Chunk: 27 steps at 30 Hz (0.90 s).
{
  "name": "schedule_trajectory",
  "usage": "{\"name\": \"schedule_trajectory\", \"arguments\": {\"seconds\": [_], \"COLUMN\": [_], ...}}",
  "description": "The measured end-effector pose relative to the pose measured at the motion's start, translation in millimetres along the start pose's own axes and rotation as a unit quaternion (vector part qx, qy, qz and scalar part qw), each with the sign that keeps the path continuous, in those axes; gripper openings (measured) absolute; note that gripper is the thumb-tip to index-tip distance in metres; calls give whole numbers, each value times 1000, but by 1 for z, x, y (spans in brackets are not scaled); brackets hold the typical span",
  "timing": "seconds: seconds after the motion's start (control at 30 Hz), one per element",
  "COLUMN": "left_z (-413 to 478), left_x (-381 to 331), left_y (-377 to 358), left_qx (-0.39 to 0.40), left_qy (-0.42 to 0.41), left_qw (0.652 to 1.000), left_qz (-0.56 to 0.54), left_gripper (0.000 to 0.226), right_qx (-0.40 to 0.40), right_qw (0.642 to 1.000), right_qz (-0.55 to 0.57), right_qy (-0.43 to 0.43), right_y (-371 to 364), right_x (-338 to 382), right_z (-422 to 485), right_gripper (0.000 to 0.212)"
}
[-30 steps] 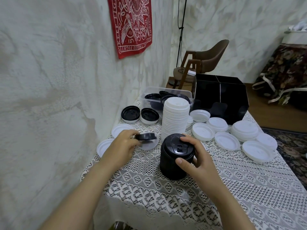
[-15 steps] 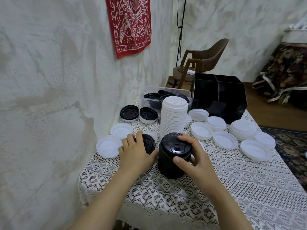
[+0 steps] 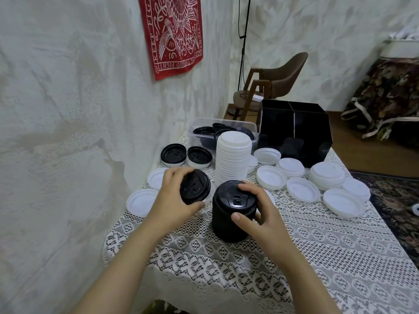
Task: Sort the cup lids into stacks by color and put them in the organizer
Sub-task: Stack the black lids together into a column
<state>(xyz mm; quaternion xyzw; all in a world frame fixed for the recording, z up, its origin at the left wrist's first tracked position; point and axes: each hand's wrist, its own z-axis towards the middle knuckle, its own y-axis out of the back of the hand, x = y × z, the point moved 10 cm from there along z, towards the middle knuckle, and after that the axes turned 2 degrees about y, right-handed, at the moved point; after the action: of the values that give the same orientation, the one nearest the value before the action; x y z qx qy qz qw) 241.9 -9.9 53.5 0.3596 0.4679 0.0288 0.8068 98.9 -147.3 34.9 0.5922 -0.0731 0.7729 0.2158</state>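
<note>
A stack of black lids (image 3: 233,211) stands on the lace tablecloth, and my right hand (image 3: 258,214) grips it around the top. Just left of it, my left hand (image 3: 174,198) holds a single black lid (image 3: 196,186), tilted with its top face toward me. A tall stack of white lids (image 3: 233,159) rises behind them. The black organizer (image 3: 294,134) sits at the table's far end. Loose white lids (image 3: 302,189) lie spread to the right, and two black lids (image 3: 173,154) lie upside down at the far left.
A clear bin (image 3: 204,132) with black lids stands behind the white stack. The rough white wall (image 3: 68,109) runs close along the table's left side. More white lids (image 3: 141,201) lie beside my left hand. A brown chair (image 3: 272,82) stands beyond the table.
My left hand has lifted a black lid off a white lid, turned it to face me and brought it closer to the black stack. My right hand has stayed on the stack.
</note>
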Motion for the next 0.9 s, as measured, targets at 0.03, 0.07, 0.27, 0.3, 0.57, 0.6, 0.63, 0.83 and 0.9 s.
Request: {"name": "schedule_trajectory", "arguments": {"seconds": [0.03,0.07,0.27,0.3,0.57,0.6,0.63,0.83,0.9], "left_z": [1,2,4,3,-3,-4,-5,-5,-7], "left_x": [-5,-11,-58,-66,-80,-78,-77,-71,-68], "left_y": [5,10,12,6,-33,-37,-39,-52,-55], "left_qx": [7,18,128,151,258,268,276,301,307], "left_qy": [2,-1,-48,-62,-56,-48,-43,-19,-8], "left_qw": [1000,999,980,977,953,950,946,937,934], "left_qz": [-24,-48,-142,-135,-147,-156,-163,-179,-184], "left_gripper": [79,81,81,80,80,81,81,77,78], "right_qx": [-1,-3,-10,-12,-8,-9,-11,5,13], "right_qw": [1000,1000,1000,1000,1000,1000,1000,1000,999], "right_qz": [1,2,-1,-3,10,9,9,22,33], "right_qy": [-1,-2,-10,-9,2,3,3,5,5], "right_y": [0,1,2,3,2,2,3,2,1], "right_x": [-1,-1,-3,-3,-2,-2,-2,-3,-4], "right_z": [0,0,0,0,1,1,2,1,1], "right_gripper": [47,47,59,63,74,75,76,86,86]}}
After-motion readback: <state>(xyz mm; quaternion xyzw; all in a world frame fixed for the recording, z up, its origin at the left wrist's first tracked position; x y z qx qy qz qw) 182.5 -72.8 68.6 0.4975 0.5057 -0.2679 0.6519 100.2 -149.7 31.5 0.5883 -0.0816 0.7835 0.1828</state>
